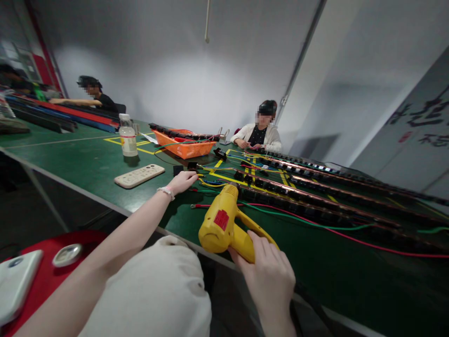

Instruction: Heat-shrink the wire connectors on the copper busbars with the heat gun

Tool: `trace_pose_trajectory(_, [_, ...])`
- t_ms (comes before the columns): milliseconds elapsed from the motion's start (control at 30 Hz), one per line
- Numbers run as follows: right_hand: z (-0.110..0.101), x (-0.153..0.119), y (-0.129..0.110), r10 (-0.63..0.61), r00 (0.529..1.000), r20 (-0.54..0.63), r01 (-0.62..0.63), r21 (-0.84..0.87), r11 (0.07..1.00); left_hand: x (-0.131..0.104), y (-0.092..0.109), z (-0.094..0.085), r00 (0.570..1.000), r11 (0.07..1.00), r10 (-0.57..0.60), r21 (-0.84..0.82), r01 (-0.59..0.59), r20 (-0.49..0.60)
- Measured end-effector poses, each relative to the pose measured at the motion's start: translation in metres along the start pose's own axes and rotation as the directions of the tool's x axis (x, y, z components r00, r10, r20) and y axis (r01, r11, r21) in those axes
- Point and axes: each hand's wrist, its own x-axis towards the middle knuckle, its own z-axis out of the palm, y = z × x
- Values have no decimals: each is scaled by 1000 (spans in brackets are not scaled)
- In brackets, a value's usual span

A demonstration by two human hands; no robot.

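Observation:
My right hand (268, 267) is wrapped round the handle of a yellow heat gun (220, 220), its nozzle pointing away over the table. My left hand (183, 182) rests at the ends of several coloured wires (212, 183), beside a small black connector (192, 166); its fingers are pressed together, and what they hold is too small to make out. The wires run to long dark bars with copper strips (280, 187) lying across the green table. A red wire (217, 205) and a green wire (266, 210) lie loose near the heat gun.
A tan phone case (139, 176) and a bottle (128, 138) stand left of my left hand. Behind are an orange basket (185, 149) and a seated person (259, 133). Another person (100, 98) sits far left. A red stool (80, 238) holds a white phone (19, 281).

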Motion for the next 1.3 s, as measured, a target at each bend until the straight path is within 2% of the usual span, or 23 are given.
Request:
trace_pose_trajectory(500, [15,10,-43,-3,999,36,-1,104,995,3,-6,9,999,998,10,57,-7,-43])
trace_pose_trajectory(733, [25,13,-57,16,999,31,-21,157,987,5,-9,8,1000,996,7,84,-7,10])
trace_pose_trajectory(1033, [25,12,-55,22,999,32,-27,175,984,4,-11,7,999,994,28,103,-31,36])
trace_pose_trajectory(1300, [15,10,-32,4,998,65,-17,214,977,1,-7,6,999,989,23,142,-28,37])
